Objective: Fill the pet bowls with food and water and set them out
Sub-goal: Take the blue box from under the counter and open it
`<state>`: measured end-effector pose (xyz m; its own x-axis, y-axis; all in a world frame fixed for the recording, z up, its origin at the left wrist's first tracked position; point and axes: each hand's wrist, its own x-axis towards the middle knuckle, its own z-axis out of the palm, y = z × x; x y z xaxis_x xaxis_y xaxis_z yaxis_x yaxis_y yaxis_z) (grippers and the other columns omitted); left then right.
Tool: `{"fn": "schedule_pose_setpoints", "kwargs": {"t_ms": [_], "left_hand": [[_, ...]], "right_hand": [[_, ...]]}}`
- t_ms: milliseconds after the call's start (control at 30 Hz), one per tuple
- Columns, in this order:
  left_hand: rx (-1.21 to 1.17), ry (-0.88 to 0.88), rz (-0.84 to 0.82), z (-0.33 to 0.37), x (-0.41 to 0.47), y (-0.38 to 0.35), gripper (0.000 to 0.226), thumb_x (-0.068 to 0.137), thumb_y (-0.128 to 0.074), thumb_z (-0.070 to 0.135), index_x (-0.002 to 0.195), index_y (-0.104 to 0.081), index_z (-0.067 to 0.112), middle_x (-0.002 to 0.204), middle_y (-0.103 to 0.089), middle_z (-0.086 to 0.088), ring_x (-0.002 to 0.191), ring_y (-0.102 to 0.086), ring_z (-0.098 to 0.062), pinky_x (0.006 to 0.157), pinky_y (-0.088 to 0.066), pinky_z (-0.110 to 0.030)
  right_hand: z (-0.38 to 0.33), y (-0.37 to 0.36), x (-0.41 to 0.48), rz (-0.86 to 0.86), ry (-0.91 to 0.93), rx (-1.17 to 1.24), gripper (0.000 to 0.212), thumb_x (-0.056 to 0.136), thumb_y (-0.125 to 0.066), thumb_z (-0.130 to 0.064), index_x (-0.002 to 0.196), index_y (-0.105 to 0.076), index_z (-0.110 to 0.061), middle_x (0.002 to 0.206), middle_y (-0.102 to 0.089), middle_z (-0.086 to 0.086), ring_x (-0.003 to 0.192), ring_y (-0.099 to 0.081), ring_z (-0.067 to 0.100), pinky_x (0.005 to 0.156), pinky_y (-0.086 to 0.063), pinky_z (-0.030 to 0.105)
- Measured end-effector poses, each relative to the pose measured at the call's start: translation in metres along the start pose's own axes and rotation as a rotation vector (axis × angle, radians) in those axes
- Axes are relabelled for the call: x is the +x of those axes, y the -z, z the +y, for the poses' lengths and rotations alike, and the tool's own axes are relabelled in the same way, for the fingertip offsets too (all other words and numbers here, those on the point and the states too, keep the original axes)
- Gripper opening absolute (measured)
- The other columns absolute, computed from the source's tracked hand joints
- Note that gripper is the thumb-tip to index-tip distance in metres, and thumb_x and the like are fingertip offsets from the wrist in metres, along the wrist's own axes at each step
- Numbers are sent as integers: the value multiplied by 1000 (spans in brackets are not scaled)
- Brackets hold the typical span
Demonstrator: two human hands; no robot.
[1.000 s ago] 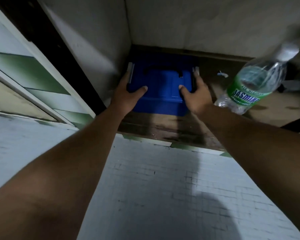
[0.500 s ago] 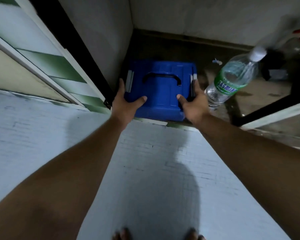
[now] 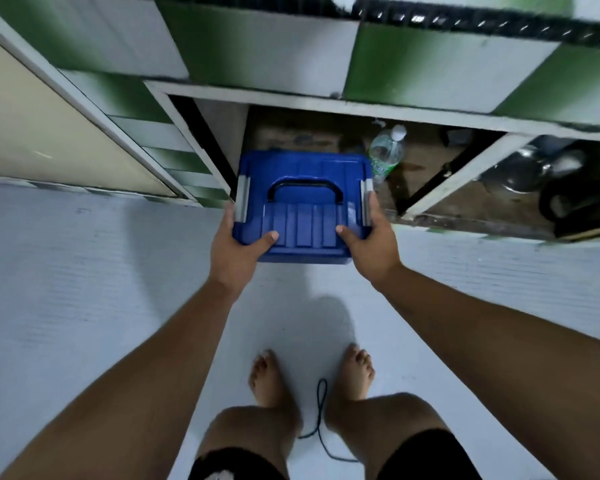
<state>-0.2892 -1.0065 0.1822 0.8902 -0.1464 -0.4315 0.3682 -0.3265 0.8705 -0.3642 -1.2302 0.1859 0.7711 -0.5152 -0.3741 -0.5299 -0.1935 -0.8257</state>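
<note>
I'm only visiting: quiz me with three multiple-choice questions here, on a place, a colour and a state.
1. Where is the water bottle? A on the floor; B in the low cupboard; C on a table.
2. The blue box has a handle of which colour? A black; B red; C white.
3. How is the box held? A by its handle; B by both hands; C untouched.
B: it sits inside the cupboard. A: it is black. B: left hand and right hand grip its sides.

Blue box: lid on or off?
On. The lid covers the blue box, black handle folded flat, grey side clips flush. Left hand and right hand grip its near corners.
</note>
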Motion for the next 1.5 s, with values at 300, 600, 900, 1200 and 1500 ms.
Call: {"fn": "schedule_pose_setpoints", "kwargs": {"t_ms": [300,600,900,1200,1500], "left_hand": [[2,-52,98,114,-124,31,79,81,-87,14,144,-41,29,119,-52,29,96,-56,29,84,-47,-1],[-94,-27,188,203,-195,40,91,78,-90,21,154,-39,17,132,-57,12,113,-61,-1,95,-54,-15],[-379,181,351,280,-195,38,18,102,-65,31,97,-70,14,100,-75,-9,85,-75,-24,68,-63,-38],[-693,139,186,333,-138,17,19,102,-63,16,116,-63,4,116,-75,-17,105,-75,-30,72,-63,-36],[-710,256,185,376,-40,12,15,95,-71,10,103,-65,-1,100,-74,-20,88,-77,-28,75,-64,-36]], "right_hand": [[-96,70,-99,20,59,0,96,87,-77,-26,160,-14,-17,163,-27,-1,148,-28,16,122,-30,39],[-175,139,-144,12,98,77,91,86,-78,-23,158,-22,-21,159,-34,-5,144,-37,14,118,-36,38],[-295,210,-80,-254,310,-19,76,79,-82,-8,146,-46,-15,134,-56,-6,119,-57,11,111,-43,29],[-452,199,39,-312,489,-755,70,78,-81,-24,142,-52,-15,138,-58,8,122,-56,31,100,-46,34],[-517,128,158,-305,429,-949,69,82,-73,-12,146,-47,-13,143,-53,15,125,-55,34,107,-45,42]]}}
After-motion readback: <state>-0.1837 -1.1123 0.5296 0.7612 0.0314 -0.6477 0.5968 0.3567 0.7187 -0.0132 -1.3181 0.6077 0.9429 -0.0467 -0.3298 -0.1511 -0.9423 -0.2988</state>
